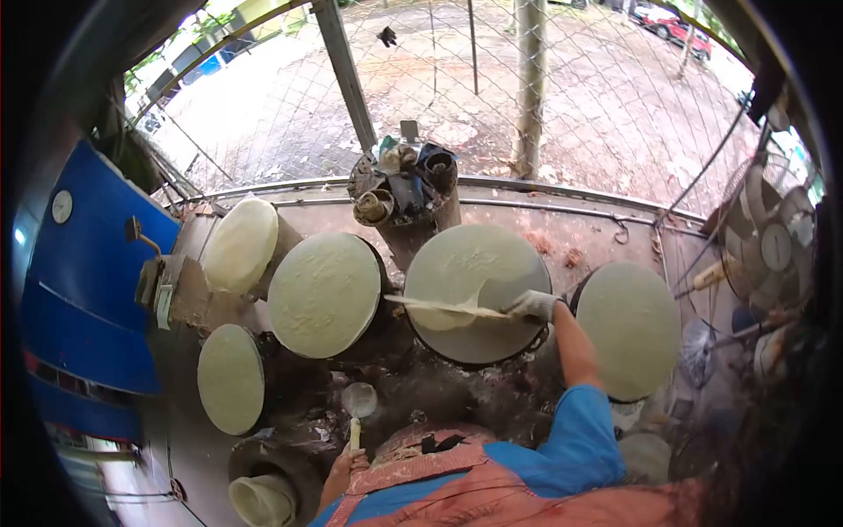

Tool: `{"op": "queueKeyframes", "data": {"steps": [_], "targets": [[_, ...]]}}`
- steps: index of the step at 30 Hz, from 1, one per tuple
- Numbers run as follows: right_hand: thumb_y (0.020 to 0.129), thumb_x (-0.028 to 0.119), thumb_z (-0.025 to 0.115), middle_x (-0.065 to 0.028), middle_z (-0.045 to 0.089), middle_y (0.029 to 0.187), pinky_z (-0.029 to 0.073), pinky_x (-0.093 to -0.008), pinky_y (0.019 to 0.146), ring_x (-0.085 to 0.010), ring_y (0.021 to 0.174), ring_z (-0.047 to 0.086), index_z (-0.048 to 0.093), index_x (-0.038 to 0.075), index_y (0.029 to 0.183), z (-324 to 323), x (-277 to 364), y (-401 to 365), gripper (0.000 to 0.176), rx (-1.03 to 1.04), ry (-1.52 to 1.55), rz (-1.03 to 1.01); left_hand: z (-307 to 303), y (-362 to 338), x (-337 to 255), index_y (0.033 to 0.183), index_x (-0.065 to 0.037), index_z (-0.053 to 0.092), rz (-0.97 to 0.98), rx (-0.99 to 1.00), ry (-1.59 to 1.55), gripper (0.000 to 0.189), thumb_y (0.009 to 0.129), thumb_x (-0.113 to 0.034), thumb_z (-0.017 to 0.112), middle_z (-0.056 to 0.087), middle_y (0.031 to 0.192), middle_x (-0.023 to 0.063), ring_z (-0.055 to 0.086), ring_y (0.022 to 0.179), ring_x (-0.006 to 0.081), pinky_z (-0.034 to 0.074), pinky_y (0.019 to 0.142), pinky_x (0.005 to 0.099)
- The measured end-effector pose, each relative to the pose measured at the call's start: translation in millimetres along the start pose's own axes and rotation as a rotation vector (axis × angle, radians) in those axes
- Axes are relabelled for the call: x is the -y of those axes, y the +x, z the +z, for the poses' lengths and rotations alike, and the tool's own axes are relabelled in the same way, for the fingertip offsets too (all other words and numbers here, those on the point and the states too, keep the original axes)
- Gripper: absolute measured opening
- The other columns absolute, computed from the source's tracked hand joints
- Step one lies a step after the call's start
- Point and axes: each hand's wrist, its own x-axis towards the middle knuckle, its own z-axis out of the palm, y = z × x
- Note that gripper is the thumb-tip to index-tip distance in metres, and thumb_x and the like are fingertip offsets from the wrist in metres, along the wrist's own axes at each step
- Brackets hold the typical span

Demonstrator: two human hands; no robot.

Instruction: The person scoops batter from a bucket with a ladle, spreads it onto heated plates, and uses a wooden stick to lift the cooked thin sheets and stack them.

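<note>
My right hand [536, 305], in a pale glove, is closed on one end of a long thin pale spreader [448, 307]. The spreader lies across the round griddle [492, 342] at the centre, where pale batter [474, 250] covers the upper part and a grey patch shows at the right and below. Low in the view, my left hand [349, 465] is wrapped round the handle of a ladle [359, 400], whose round bowl points away from me. The ladle is held below and to the left of the central griddle, apart from it.
Batter-covered griddles stand at the left [325, 294] and right [629, 332], with smaller ones [230, 379] farther left. A bucket [263, 501] sits at the lower left. Behind are a bin [421, 230] of rolled items and a wire fence [439, 97]. A fan [773, 246] stands right.
</note>
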Motion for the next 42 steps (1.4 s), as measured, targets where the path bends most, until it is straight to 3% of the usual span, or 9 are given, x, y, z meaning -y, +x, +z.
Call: {"op": "queueKeyframes", "data": {"steps": [1, 7, 15, 22, 27, 30, 33, 39, 42], "targets": [[0.076, 0.007, 0.061, -0.0021, 0.062, 0.073, 0.04, -0.0224, 0.044, -0.0062, 0.049, 0.048, 0.059, 0.002, 0.109, 12, 49, -34, 0.033, -0.042, 0.293, 0.534, -5, 2, -1, 0.114, -0.007, 0.032, 0.096, -0.05, 0.155, 0.035, 0.084, -0.001, 0.048, 0.03, 0.055, -0.0028, 0.03, 0.042, 0.0058, 0.028, 0.038, 0.021], [0.071, 0.011, 0.066, -0.004, 0.063, 0.083, 0.045, -0.0268, 0.06, -0.0111, 0.064, 0.053, 0.065, 0.004, 0.097, 111, -18, -224, 0.027, -0.347, -0.085, 0.509, -46, 4, -31, 0.101, -0.015, 0.038, -0.137, -0.139, 0.118, 0.027, 0.08, -0.007, 0.053, 0.028, 0.047, -0.0039, 0.027, 0.035, 0.0053, 0.025, 0.027, 0.0243], [0.076, 0.022, 0.064, -0.0085, 0.066, 0.081, 0.046, -0.0288, 0.066, -0.0164, 0.07, 0.059, 0.068, 0.008, 0.091, 376, 80, -30, 0.02, -1.378, -0.067, 0.251, -87, -7, -67, 0.091, -0.028, 0.048, -0.404, 0.062, -0.108, 0.026, 0.083, -0.003, 0.045, 0.029, 0.05, -0.0047, 0.029, 0.036, 0.0041, 0.023, 0.029, 0.0174], [0.081, 0.036, 0.052, -0.0145, 0.058, 0.062, 0.045, -0.0458, 0.054, -0.0352, 0.054, 0.056, 0.064, 0.017, 0.09, 387, 65, -62, 0.024, -1.269, -0.91, 0.883, -85, -60, -67, 0.128, -0.044, 0.026, -0.366, 0.52, -0.143, 0.061, 0.085, -0.004, 0.043, 0.032, 0.054, -0.0004, 0.032, 0.037, 0.0065, 0.026, 0.029, 0.0184], [0.079, 0.037, 0.055, -0.0194, 0.06, 0.072, 0.044, -0.0447, 0.062, -0.0356, 0.07, 0.059, 0.065, 0.017, 0.092, 382, 73, 8, 0.025, -1.478, -0.413, 0.511, -65, -93, -61, 0.126, -0.026, 0.033, -0.346, 0.513, -0.128, 0.046, 0.084, -0.009, 0.044, 0.033, 0.06, -0.0002, 0.033, 0.041, 0.0083, 0.034, 0.035, 0.0205], [0.078, 0.039, 0.056, -0.0201, 0.059, 0.071, 0.046, -0.0432, 0.062, -0.0341, 0.071, 0.06, 0.067, 0.017, 0.086, 383, 73, -3, 0.025, -1.368, -0.556, 0.445, -76, -81, -60, 0.083, -0.009, 0.047, -0.259, 0.414, 0.196, 0.013, 0.083, -0.022, 0.049, 0.031, 0.051, -0.0014, 0.031, 0.038, 0.0078, 0.027, 0.034, 0.0209], [0.08, 0.039, 0.051, -0.0169, 0.061, 0.07, 0.046, -0.0449, 0.056, -0.0283, 0.067, 0.061, 0.067, 0.018, 0.081, 347, 37, -55, 0.026, -1.228, -0.775, 0.794, -91, -72, -53, 0.074, -0.01, 0.044, -0.401, 0.73, 0.1, 0.02, 0.082, -0.026, 0.052, 0.026, 0.045, -0.0033, 0.029, 0.036, 0.0066, 0.023, 0.033, 0.0217], [0.08, 0.038, 0.052, -0.0166, 0.06, 0.075, 0.044, -0.0436, 0.066, -0.0346, 0.074, 0.058, 0.063, 0.012, 0.085, 317, 61, -19, 0.028, -1.326, -0.596, 0.429, -92, -20, -22, 0.1, -0.019, 0.052, -0.63, 0.828, -0.365, 0.02, 0.091, -0.016, 0.035, 0.033, 0.057, -0.0008, 0.03, 0.04, 0.0062, 0.027, 0.034, 0.0211], [0.081, 0.04, 0.049, -0.0123, 0.061, 0.07, 0.045, -0.0432, 0.063, -0.0334, 0.068, 0.058, 0.064, 0.015, 0.078, 356, 61, -58, 0.029, -1.226, -0.701, 0.392, -49, -34, -27, 0.076, -0.011, 0.047, -0.591, 0.547, -0.334, 0.019, 0.091, -0.016, 0.037, 0.03, 0.055, -0.002, 0.029, 0.039, 0.0064, 0.027, 0.034, 0.0213]]}}
